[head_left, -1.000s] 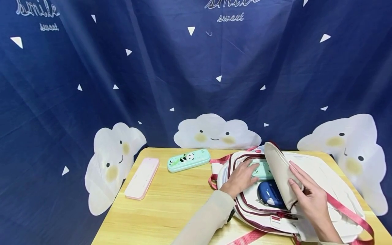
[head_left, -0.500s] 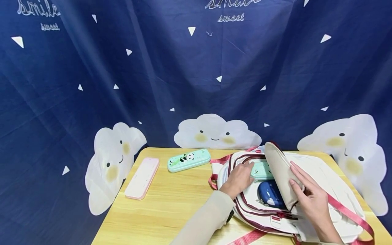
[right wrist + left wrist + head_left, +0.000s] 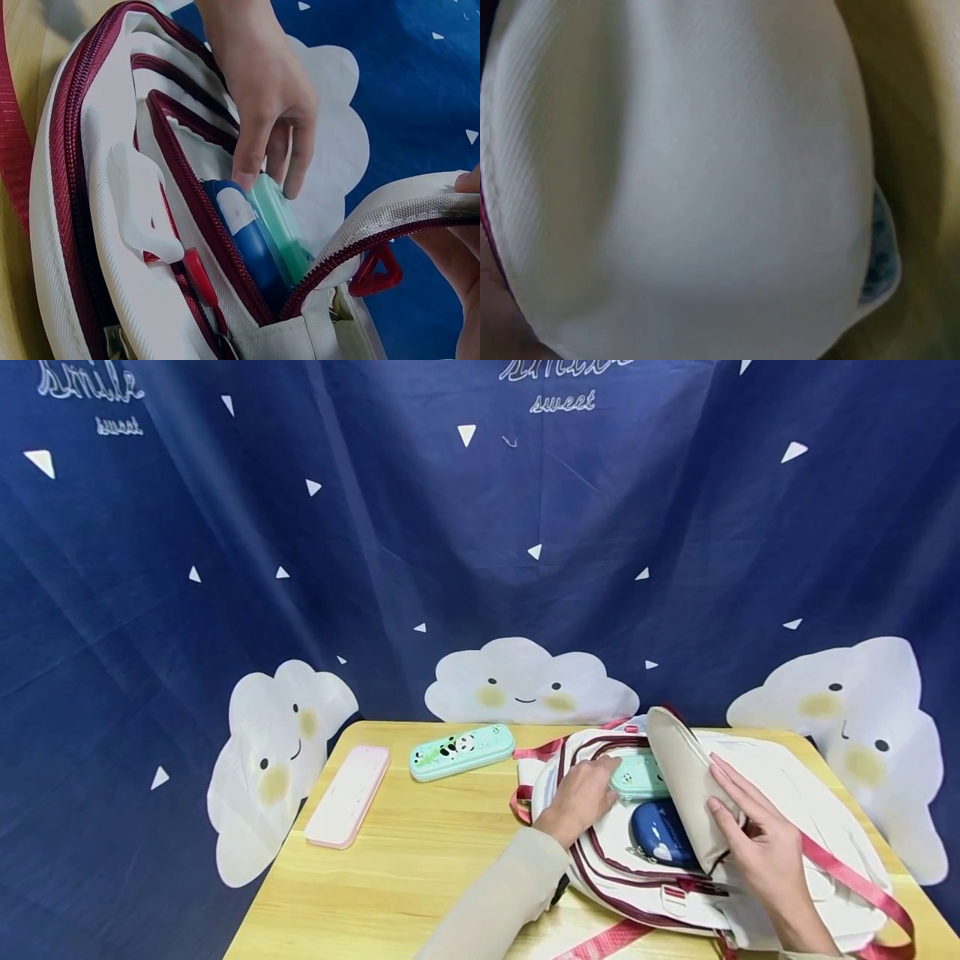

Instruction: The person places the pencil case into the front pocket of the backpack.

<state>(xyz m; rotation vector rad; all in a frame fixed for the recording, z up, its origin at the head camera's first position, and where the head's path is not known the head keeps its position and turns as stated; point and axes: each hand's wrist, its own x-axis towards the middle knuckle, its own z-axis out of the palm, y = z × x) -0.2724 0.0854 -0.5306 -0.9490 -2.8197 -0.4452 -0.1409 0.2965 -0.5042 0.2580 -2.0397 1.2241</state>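
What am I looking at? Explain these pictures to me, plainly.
There is no machine here, just a person's bare left hand and right hand. The widest view comes from a camera worn on the head; the other two come from cameras on each wrist. The left wrist view is mostly white fabric. On the table lie a pink case, a mint panda case and a white backpack. The right hand holds its flap open; the left hand grips a second mint case inside, beside a blue case.

table | left: first case | between: second case | right: backpack | in backpack: third case behind pouch
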